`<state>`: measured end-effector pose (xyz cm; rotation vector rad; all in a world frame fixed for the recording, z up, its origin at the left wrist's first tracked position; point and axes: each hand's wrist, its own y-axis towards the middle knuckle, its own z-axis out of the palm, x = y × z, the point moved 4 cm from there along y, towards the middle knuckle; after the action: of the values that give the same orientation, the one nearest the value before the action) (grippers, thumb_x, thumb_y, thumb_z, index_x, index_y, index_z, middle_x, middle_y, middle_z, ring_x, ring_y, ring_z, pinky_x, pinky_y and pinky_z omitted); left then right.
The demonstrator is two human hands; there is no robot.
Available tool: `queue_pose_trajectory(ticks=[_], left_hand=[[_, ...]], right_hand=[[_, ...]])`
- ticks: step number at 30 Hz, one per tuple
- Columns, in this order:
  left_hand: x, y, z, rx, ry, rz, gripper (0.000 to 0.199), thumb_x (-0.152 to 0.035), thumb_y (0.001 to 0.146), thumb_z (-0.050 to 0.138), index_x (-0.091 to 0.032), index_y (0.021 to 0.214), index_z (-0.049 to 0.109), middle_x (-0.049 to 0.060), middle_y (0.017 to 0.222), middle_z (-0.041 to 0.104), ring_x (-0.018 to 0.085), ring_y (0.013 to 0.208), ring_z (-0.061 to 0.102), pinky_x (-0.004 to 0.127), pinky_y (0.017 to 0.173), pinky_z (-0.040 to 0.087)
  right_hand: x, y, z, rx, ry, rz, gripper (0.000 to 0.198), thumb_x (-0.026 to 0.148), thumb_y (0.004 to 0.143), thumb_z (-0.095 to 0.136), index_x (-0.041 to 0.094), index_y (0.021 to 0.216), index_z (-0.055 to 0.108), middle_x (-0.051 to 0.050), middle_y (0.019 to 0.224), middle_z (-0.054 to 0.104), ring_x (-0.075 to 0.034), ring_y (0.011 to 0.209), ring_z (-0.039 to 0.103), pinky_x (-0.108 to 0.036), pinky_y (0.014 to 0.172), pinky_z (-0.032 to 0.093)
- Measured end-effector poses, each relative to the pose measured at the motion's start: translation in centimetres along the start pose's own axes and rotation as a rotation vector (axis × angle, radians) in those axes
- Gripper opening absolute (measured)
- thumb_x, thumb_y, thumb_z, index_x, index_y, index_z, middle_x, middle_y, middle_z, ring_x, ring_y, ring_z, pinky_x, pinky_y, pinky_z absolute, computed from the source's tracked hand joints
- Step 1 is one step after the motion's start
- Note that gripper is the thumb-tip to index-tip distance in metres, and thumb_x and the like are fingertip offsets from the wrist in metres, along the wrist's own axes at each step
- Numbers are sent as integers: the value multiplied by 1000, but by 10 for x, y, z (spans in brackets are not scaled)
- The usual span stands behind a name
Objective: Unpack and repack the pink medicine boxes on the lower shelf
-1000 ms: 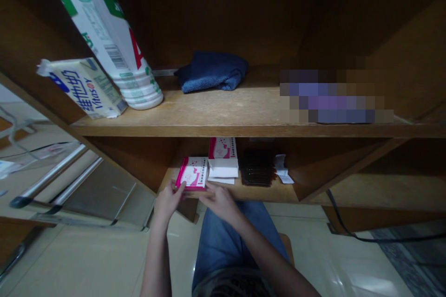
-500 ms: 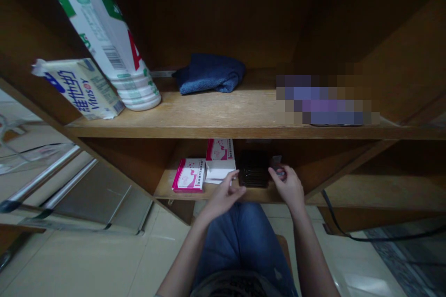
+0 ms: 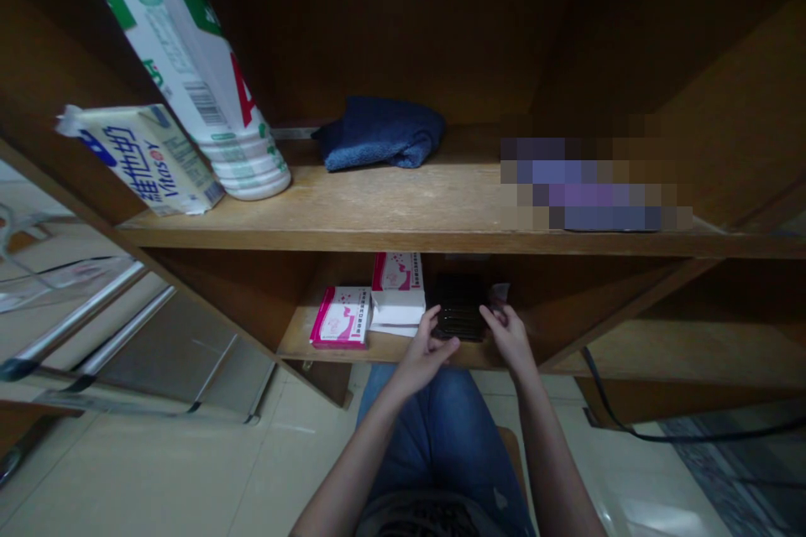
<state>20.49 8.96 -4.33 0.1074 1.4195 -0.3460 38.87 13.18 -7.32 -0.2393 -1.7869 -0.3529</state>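
Lower-shelf lot, lower centre of frame: 1 dark, glossy, ridged stack of flat pcs., material n/k (image 3: 459, 304), on light-brown wooden lower shelf (image 3: 295, 341), R. of 2 boxes. Change, last sec.: both hands off flat pink-and-white cardboard box (image 3: 341, 315), now flanking stack, R. hand a touch further in than ½ sec. ago. Bare L. hand (image 3: 426, 357) at stack's near L. corner, thumb & fingers curled w/ gap btwn; bare R. hand (image 3: 512, 341) at its R. edge, fingers bent in. Grip: neither hand clearly clenched; actual hold on stack n/v, fingertips too dark & small to tell. Meaning: work in hand has passed from box to stack, which looks to be handled from both sides, pos. squared up or steadied (judgement only). Flat box lies untouched, L. of lower centre; beside it, to R. & further back, 1 pink-and-white cardboard box w/ white front flap (image 3: 399, 278), also untouched. White paper-like slip (image 3: 499, 294) just behind R. fingers, partly hidden; whether held, can't tell. Upper shelf, no change seen: white plastic bottle w/ green & red print (image 3: 189, 75), upper L.; cream Vitasoy drink carton w/ blue lettering (image 3: 148, 159), beside bottle; folded dark-blue cloth (image 3: 381, 134), upper centre; pixelated violet-blue item (image 3: 592, 185), upper R., ident. n/k.
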Motion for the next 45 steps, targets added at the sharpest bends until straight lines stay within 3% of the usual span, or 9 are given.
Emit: queue_pose_trajectory(ticks=[7,11,16,19,23,29,36,40,45], left_hand=[[-7,-3,5,-102,-77,67,65,-41,72,68,-26,127,37,14,139,36,8,68,61,22,58,49],[-14,-7,2,-164,-123,101,62,-39,69,70,-24,122,41,14,134,42,8,67,62,21,60,50],[-33,-16,-6,-340,-231,196,49,-36,70,70,-22,111,47,9,123,51,11,77,63,19,58,49],[-42,-19,-12,-425,-312,204,50,-36,68,71,-22,110,48,7,117,54,10,73,63,17,52,47],[-48,-18,-22,-479,-328,111,65,-41,61,76,-19,115,47,10,113,55,11,63,64,17,44,44],[-47,-18,-35,-407,-198,41,60,-33,60,75,-16,112,49,8,100,62,13,66,62,17,45,44],[-52,-24,-45,-467,-82,257,52,-14,56,67,-20,104,48,2,94,61,16,85,60,26,71,50],[-65,-28,-47,-471,114,494,32,-15,64,60,-19,94,52,3,92,58,17,87,56,29,79,45],[-74,-32,-48,-476,180,680,22,-15,68,53,-19,90,53,5,99,54,19,97,53,33,87,41]], right_hand=[[6,-1,2,-64,109,73,49,57,56,70,15,80,61,-9,75,69,-23,73,66,-35,71,52],[20,-7,5,-106,251,129,51,55,49,75,16,79,60,-5,70,67,-19,66,64,-30,60,51],[44,-21,12,-73,409,158,50,49,51,78,18,86,58,1,68,64,-13,61,60,-21,48,46],[58,-28,18,-42,457,136,49,45,53,78,19,90,58,2,70,63,-12,61,59,-20,48,47],[74,-34,25,20,447,84,50,42,55,78,21,95,58,1,77,62,-12,65,59,-21,53,48],[82,-37,35,159,329,-70,57,36,60,75,23,110,51,-4,92,60,-15,77,60,-24,58,49],[94,-49,45,254,268,-302,76,19,64,69,27,130,33,-5,100,60,-19,89,59,-25,58,48],[107,-55,45,335,230,-432,66,12,66,63,27,127,43,-7,113,57,-22,102,57,-32,75,50],[118,-57,37,305,132,-543,45,18,75,57,27,119,55,-8,116,56,-24,110,52,-38,88,46]])
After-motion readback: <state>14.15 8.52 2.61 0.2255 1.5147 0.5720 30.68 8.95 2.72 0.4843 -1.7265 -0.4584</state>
